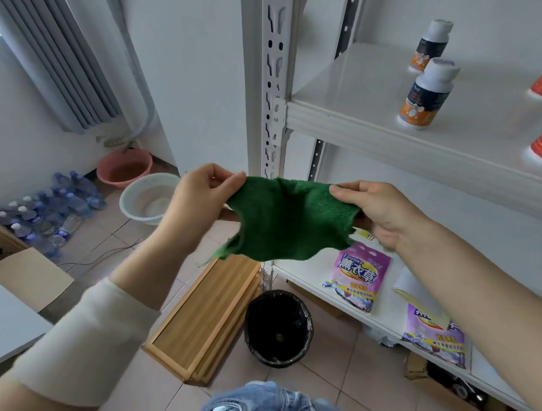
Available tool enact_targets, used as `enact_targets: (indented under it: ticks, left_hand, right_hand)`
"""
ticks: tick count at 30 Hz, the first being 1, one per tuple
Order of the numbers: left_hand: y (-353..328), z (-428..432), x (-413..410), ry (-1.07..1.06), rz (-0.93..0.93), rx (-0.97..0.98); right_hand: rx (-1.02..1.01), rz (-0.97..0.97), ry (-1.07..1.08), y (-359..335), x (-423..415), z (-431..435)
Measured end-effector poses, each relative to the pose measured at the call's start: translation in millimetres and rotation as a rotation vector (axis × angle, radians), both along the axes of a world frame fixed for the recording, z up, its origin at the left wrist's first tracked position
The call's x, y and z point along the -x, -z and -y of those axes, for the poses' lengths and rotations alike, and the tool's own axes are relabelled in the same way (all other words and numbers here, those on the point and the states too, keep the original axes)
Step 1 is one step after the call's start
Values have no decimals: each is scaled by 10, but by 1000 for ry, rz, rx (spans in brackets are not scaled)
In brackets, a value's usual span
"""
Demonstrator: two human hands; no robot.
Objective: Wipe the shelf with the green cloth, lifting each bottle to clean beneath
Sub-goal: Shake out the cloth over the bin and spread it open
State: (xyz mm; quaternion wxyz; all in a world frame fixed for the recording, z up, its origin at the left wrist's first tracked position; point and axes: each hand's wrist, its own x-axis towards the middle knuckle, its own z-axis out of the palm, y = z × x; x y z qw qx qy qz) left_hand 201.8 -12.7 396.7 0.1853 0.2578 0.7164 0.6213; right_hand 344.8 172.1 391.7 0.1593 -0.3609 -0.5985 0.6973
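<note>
We hold the cloth (289, 218) stretched between our left hand (199, 196) and right hand (383, 212), each pinching an upper corner, in the air below the shelf (359, 94). Wiping hasn't begun; we're readying the cloth. Next we likely bunch it in one hand and reach up beside the near bottle (427, 92). A purple bag (358, 277) below reads "Lavender".
</note>
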Motion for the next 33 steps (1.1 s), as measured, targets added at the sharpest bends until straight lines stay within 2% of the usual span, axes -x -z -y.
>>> enact_targets:
  ticks: [6,9,10,12,15,17,19,22,24,26,29,31,33]
  left_hand:
    - [-169,-265,-567,209,-174,-66]
    - [-195,-306,-563,320,-24,-227]
    - [-189,-320,-518,306,40,-269]
    - [-163,-337,-428,211,56,-304]
    - [-56,-393,-272,85,-21,-226]
    - [50,-481,-189,128,-62,-110]
    - [149,-584,-155,227,-19,-44]
    - [315,-635,-123,400,175,-99]
    - [469,-591,-33,466,67,-52]
    - [635,-537,88,471,-97,69]
    - [852,-515,209,510,-226,272]
    - [908,-446,242,548,-197,320]
    - [867,-321,296,543,-91,254]
  right_hand:
    - [41,-201,-52,-268,88,349]
    - [112,-217,-11,-303,69,306]
    - [163,-209,4,-321,64,283]
    - [305,-214,-7,-370,57,243]
    - [449,-239,-78,-466,61,172]
    - [470,-225,-107,-538,86,144]
    - [473,-192,-137,-572,115,142]
    - [406,-130,-191,-581,121,136]
    - [313,-106,-190,-599,109,78]
    - [234,-105,-175,-650,94,8]
    - [180,-114,-150,-744,53,-104]
    - [162,-121,-128,-793,-12,-175]
    - [149,-105,-57,-802,-117,-247]
